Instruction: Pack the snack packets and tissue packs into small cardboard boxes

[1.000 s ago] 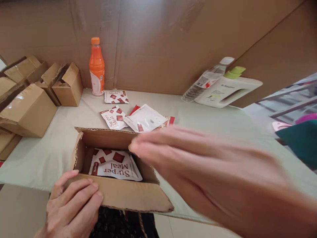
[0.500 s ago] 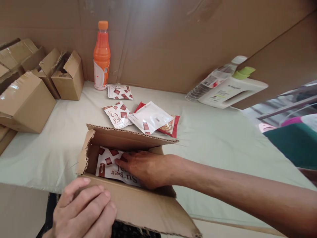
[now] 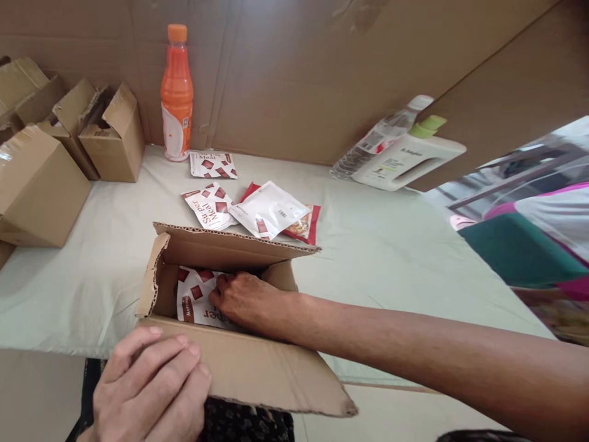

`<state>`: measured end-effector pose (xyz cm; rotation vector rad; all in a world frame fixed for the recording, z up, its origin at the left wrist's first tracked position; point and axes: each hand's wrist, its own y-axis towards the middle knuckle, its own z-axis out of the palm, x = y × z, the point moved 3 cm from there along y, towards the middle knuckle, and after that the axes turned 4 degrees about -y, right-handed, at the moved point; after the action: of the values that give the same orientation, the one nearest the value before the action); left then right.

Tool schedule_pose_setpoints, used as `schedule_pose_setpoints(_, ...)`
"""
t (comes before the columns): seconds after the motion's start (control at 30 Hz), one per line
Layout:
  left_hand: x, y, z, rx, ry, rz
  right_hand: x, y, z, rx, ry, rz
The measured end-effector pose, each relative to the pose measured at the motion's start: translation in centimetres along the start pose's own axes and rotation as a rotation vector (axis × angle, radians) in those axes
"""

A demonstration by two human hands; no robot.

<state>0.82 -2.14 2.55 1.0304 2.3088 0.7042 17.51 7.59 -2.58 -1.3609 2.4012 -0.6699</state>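
An open cardboard box (image 3: 271,368) sits tilted near the front edge of the cloth-covered table. My left hand (image 3: 151,387) holds its near flap, fingers laid over the cardboard and thumb hidden. My right hand (image 3: 251,304) reaches into the box from the right. Its fingers are curled in on a white sachet (image 3: 196,301) printed with dark red squares and "Su-per Meal", which lies upside down to me inside. The hand covers the sachet's right part, and the fingertips are partly hidden. Behind the box lie two more Su-per Meal sachets (image 3: 210,207) and a white one turned back side up (image 3: 271,212).
Under the white sachet pokes out a red food packet (image 3: 306,226). An orange bottle (image 3: 177,95) stands against the cardboard wall (image 3: 285,80). Several cardboard boxes (image 3: 113,138) crowd the left. A clear bottle (image 3: 377,138) and a white jug (image 3: 409,161) lean back right. Pink-edged fabric (image 3: 547,215) shows far right.
My right hand's fingers have drawn in from lying spread over the sachet to a curled grip. The view has shifted slightly; my left hand stays on the flap.
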Motion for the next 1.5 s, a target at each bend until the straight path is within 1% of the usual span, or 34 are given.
schedule_pose_setpoints(0.07,0.0,-0.2,0.0,0.012,-0.002,-0.003,-0.4,-0.4,-0.7,0.001,0.039,-0.011)
schedule_pose_setpoints(0.1,0.0,-0.2,0.0,0.017,0.002,0.001,-0.6,-0.6,-1.2,-0.024,0.054,-0.028)
schedule_pose_setpoints(0.2,0.1,-0.3,0.0,0.022,0.019,0.011,-0.6,-0.7,-2.9,-0.176,0.071,-0.116)
schedule_pose_setpoints(0.23,0.1,-0.3,0.0,0.024,0.029,0.011,-0.4,-0.3,-3.5,-0.203,0.071,-0.158)
schedule_pose_setpoints(0.27,0.1,-0.2,0.0,0.028,0.041,0.011,-0.2,0.3,-3.9,-0.189,0.071,-0.199)
schedule_pose_setpoints(0.3,0.1,-0.1,0.1,0.032,0.052,0.014,0.1,1.0,-4.2,-0.139,0.072,-0.236)
schedule_pose_setpoints(0.4,0.1,0.2,0.1,0.045,0.072,0.033,0.8,3.2,-4.5,0.055,0.08,-0.318)
schedule_pose_setpoints(0.43,0.1,0.3,0.2,0.039,0.071,0.037,0.9,3.6,-4.5,0.073,0.082,-0.322)
schedule_pose_setpoints(0.47,0.0,0.3,0.2,0.026,0.066,0.038,0.8,3.7,-4.6,0.058,0.086,-0.315)
schedule_pose_setpoints(0.57,0.0,0.1,0.4,-0.006,0.033,0.012,-0.4,1.9,-5.1,-0.11,0.117,-0.246)
schedule_pose_setpoints(0.67,0.1,0.1,0.6,-0.007,-0.007,-0.008,-2.0,-1.6,-5.8,-0.271,0.16,-0.174)
schedule_pose_setpoints(0.73,0.2,0.3,0.6,-0.012,-0.014,-0.025,-2.8,-3.8,-6.3,-0.325,0.194,-0.14)
schedule_pose_setpoints(0.8,0.2,0.7,0.5,0.001,-0.011,-0.035,-3.1,-5.2,-6.9,-0.361,0.242,-0.127)
schedule_pose_setpoints(0.87,0.2,1.0,0.3,0.038,-0.015,-0.024,-3.2,-5.4,-7.5,-0.379,0.308,-0.16)
schedule_pose_setpoints(0.97,0.2,1.7,-0.1,0.071,-0.03,-0.029,-2.8,-3.9,-8.1,-0.335,0.46,-0.33)
schedule_pose_setpoints(1.03,0.2,2.1,-0.3,0.092,-0.039,-0.031,-2.5,-2.3,-8.1,-0.285,0.571,-0.429)
schedule_pose_setpoints(1.07,0.2,2.4,-0.4,0.09,-0.042,-0.028,-2.4,-1.5,-8.0,-0.272,0.62,-0.439)
schedule_pose_setpoints(1.13,0.1,2.8,-0.5,0.068,-0.044,-0.022,-2.1,-0.3,-7.5,-0.261,0.7,-0.396)
schedule_pose_setpoints(1.2,0.1,3.0,-0.5,0.036,-0.045,-0.02,-1.8,0.0,-6.8,-0.262,0.766,-0.345)
schedule_pose_setpoints(1.3,0.1,2.9,-0.4,0.039,-0.055,-0.012,-1.7,-1.5,-5.8,-0.292,0.869,-0.326)
schedule_pose_setpoints(1.37,0.1,2.7,-0.3,0.056,-0.059,-0.008,-2.0,-3.3,-5.0,-0.326,0.871,-0.299)
schedule_pose_setpoints(1.43,0.1,2.6,-0.3,0.072,-0.057,-0.011,-2.6,-5.1,-4.1,-0.335,0.777,-0.24)
schedule_pose_setpoints(1.5,0.2,2.6,-0.3,0.084,-0.05,-0.012,-3.0,-6.5,-3.2,-0.315,0.644,-0.181)
